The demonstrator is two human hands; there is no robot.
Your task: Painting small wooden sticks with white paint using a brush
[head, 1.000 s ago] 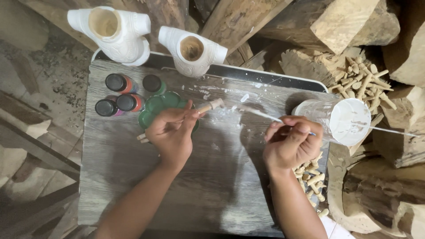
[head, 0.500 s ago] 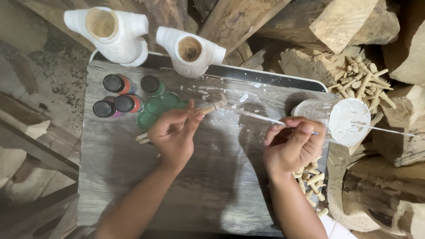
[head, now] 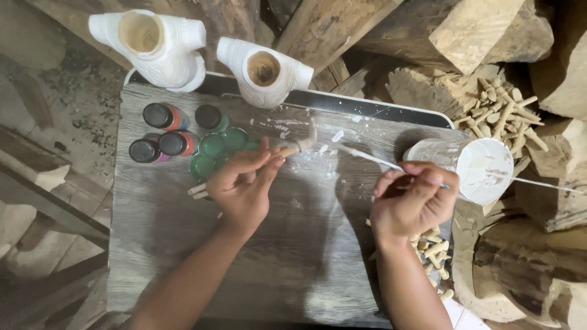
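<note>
My left hand (head: 241,186) grips a thin wooden stick (head: 287,150) with a small carved piece on its tip, held over the grey wood-grain board (head: 159,244). My right hand (head: 414,198) pinches a slim paintbrush (head: 367,157) whose white tip touches the carved piece. A white-coated cup of paint (head: 477,168) lies on its side just right of my right hand. Green paint lids (head: 217,150) sit under my left fingers.
Several dark-capped paint bottles (head: 162,131) stand at the board's far left. Two white carved hollow pieces (head: 153,43) (head: 264,70) rest at the far edge. Small wooden pegs (head: 501,107) are heaped at right, more below my right wrist. Rough logs (head: 471,30) surround the board.
Both hands hold nearly the same pose; the brush tip has shifted slightly along the carved piece.
</note>
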